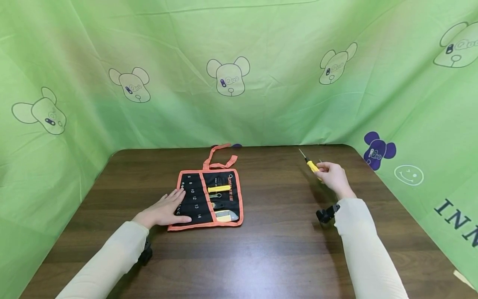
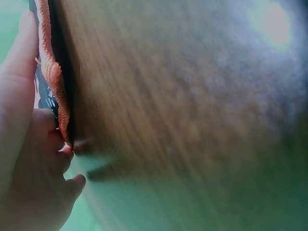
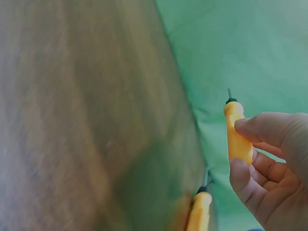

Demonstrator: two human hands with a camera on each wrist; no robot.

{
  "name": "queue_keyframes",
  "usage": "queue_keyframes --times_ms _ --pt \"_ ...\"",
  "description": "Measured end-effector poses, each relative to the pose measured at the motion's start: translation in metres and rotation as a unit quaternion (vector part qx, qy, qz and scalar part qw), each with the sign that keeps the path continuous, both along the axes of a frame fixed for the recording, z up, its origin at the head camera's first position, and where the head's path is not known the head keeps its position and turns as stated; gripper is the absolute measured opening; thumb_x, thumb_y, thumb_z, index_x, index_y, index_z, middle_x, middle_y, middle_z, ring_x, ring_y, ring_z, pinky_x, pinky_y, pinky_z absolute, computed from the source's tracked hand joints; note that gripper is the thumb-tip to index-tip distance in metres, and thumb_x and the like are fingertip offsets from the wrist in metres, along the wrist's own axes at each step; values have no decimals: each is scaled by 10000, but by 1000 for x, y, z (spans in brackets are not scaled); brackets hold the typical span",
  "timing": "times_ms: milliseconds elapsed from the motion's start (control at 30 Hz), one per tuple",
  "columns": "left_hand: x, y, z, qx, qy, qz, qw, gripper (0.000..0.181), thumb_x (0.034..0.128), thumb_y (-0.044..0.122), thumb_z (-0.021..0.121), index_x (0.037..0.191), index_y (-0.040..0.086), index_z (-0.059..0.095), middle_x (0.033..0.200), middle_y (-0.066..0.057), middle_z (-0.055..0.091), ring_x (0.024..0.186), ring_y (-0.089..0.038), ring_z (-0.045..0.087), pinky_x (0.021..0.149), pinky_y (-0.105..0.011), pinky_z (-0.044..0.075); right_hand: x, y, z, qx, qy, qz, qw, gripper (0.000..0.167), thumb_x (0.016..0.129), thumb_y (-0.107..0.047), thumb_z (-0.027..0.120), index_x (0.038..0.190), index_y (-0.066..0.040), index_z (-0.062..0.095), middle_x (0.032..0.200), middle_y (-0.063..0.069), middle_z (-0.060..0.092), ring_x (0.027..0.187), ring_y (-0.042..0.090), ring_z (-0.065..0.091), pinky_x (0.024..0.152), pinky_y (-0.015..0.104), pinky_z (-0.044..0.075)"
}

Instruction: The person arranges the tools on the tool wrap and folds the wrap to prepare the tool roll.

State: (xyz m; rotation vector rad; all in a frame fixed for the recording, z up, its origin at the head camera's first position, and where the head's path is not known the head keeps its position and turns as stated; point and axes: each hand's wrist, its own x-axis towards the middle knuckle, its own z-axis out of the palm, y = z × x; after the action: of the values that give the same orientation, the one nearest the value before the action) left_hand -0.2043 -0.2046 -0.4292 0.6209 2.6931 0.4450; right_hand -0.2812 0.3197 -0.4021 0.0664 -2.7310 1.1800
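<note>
My left hand (image 1: pixel 166 211) rests with fingers spread on the left part of a black tool pouch (image 1: pixel 192 203) with orange edging. In its pockets sit a yellow handle (image 1: pixel 219 188), a small wrench (image 1: pixel 215 195) and a utility knife (image 1: pixel 226 216). At the right, my right hand (image 1: pixel 333 177) pinches a yellow-handled screwdriver (image 3: pixel 238 139) between thumb and fingers. Another yellow-handled screwdriver (image 3: pixel 199 214) shows lower in the right wrist view, partly cut off. The head view has one long-shafted screwdriver (image 1: pixel 313 166) at the fingertips, with a thin tip beside it.
The brown wooden table (image 1: pixel 269 241) ends at a green curtain (image 1: pixel 179 120) with bear prints. An orange strap (image 1: pixel 223 165) extends from the pouch toward the back edge. Black wrist cameras, such as the right one (image 1: pixel 326 214), hang under both sleeves.
</note>
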Motion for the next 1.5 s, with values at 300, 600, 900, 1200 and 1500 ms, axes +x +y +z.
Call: queue_keyframes --times_ms 300,600,900,1200,1500 --pt "-2 -1 -2 -5 25 0 10000 1002 813 639 521 1457 -20 128 1506 -196 92 1374 -321 45 1065 -518 83 -4 -19 26 163 470 159 9986 273 833 -8 607 1078 112 607 903 224 629 637 1 527 526 164 460" --pt "-1 1 0 -18 -12 27 10000 988 818 626 528 1455 -21 140 1508 -191 89 1374 -323 48 1066 -516 83 -16 -38 50 414 576 389 9967 226 831 -48 634 1023 68 652 868 189 651 626 94 580 527 186 468" --pt "-2 1 1 28 18 -8 10000 991 813 630 530 1455 -18 145 1506 -194 96 1373 -325 52 1066 -517 87 -24 -59 75 555 711 761 9930 217 844 -65 641 1027 52 656 876 179 651 722 207 592 566 209 453" --pt "-2 1 0 5 0 16 10000 987 815 626 532 1456 -17 145 1508 -190 93 1373 -325 49 1066 -516 84 -29 -86 90 601 741 961 9908 231 856 -111 649 1033 36 664 902 166 658 787 243 598 614 241 456" --pt "0 1 -1 38 -16 22 10000 991 819 628 524 1454 -27 136 1504 -207 85 1372 -336 39 1063 -527 72 -31 -117 96 506 685 1329 9875 225 847 -91 658 1033 36 666 889 153 660 772 229 606 602 228 468"
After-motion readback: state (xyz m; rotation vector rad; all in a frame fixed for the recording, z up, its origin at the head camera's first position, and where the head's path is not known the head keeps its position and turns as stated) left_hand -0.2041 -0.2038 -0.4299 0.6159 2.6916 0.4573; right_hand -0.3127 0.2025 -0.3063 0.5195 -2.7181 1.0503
